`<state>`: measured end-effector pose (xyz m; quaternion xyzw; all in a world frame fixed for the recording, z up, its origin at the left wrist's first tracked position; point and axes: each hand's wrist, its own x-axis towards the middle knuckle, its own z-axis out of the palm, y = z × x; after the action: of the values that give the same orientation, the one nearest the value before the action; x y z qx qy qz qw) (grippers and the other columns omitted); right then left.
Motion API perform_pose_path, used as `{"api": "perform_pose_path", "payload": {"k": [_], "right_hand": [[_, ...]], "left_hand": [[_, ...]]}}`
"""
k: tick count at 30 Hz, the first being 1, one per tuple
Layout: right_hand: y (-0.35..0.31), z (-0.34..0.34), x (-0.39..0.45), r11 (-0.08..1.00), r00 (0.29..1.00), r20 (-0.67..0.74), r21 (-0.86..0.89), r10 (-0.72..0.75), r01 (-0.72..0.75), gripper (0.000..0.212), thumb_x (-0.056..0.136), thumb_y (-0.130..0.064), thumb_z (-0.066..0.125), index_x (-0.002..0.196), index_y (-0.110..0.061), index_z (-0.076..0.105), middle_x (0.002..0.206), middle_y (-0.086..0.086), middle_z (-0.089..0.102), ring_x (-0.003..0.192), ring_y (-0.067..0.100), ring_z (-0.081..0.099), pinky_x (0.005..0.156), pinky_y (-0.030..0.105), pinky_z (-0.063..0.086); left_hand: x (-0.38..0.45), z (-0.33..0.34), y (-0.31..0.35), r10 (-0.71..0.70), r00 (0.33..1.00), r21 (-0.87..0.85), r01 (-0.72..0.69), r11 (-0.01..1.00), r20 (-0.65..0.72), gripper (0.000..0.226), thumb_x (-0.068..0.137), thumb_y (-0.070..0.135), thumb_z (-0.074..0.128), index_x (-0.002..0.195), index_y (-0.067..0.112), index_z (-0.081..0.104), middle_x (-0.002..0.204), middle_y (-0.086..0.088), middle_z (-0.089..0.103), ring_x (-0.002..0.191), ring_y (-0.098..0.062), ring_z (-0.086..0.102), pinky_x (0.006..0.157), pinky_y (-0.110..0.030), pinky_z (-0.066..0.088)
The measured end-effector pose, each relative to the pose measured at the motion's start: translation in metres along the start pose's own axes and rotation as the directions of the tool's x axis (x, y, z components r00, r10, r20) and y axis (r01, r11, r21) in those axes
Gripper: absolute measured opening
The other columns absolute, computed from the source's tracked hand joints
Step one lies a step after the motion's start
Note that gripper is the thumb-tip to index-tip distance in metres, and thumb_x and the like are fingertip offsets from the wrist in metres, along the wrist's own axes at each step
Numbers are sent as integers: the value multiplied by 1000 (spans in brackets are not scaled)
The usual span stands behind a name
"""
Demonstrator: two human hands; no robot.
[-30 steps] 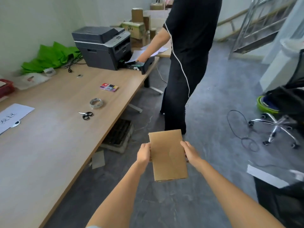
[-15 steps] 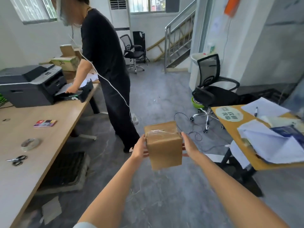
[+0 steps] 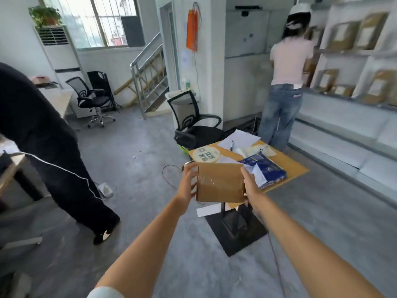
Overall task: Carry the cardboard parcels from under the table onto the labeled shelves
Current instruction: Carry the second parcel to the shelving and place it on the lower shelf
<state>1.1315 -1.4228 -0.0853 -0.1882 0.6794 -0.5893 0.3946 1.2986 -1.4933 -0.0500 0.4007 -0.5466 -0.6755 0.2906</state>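
Observation:
A small brown cardboard parcel [image 3: 220, 182] with clear tape on its top is held out in front of me at chest height. My left hand [image 3: 189, 181] presses its left side and my right hand [image 3: 250, 186] presses its right side. White shelves [image 3: 343, 52] holding several brown parcels stand at the far right.
A small orange table [image 3: 294, 168] with papers and a blue packet stands just beyond the parcel, on a black base. A person in a pink top [image 3: 287, 82] stands at the shelves. A person in black [image 3: 43, 147] is close on my left. A black office chair [image 3: 193, 125] sits behind the orange table.
My view has swung right, from the long wooden table and printer to the shelves. The parcel stays held between both hands, its taped top now facing me.

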Motion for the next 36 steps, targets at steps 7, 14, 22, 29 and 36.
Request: {"api": "perform_pose_path", "payload": {"k": [7,14,22,29,36], "right_hand": [[-8,-146,0,984,969,-224,122,-102,132,47,97,-46,34,124,-12,53,114,2,62,107,19,57,84,29,49],[32,-298,41,977,898,-436,156,-67,148,109,39,-73,67,117,3,56,102,11,60,93,25,57,82,38,45],[9,-387,-12,978,801,-598,181,26,103,5,88,-17,56,87,-18,51,89,6,57,73,17,52,62,30,39],[5,-483,27,981,721,-692,166,42,102,33,89,-24,57,120,-19,52,115,8,58,95,21,57,70,31,49],[-20,-576,83,964,664,-731,259,159,55,35,90,-43,52,122,-32,44,120,7,55,105,30,55,94,53,45]], "left_hand": [[23,139,-2,-22,989,51,15,999,144,20,98,31,40,111,16,42,110,-4,51,98,-22,51,82,-33,42],[33,266,-5,-49,945,152,-1,988,323,22,94,18,50,115,15,48,114,-12,54,95,-24,56,80,-34,49],[53,401,-23,-119,855,274,-28,961,505,49,93,12,56,139,9,41,134,-7,51,121,-27,50,97,-36,41],[103,521,-37,-83,756,258,-116,959,649,32,89,-4,55,119,8,59,88,-2,62,72,-8,55,59,-11,47],[189,646,-51,-168,593,300,-130,945,788,62,69,31,69,130,27,55,133,-6,54,118,-23,57,105,-43,44]]}}
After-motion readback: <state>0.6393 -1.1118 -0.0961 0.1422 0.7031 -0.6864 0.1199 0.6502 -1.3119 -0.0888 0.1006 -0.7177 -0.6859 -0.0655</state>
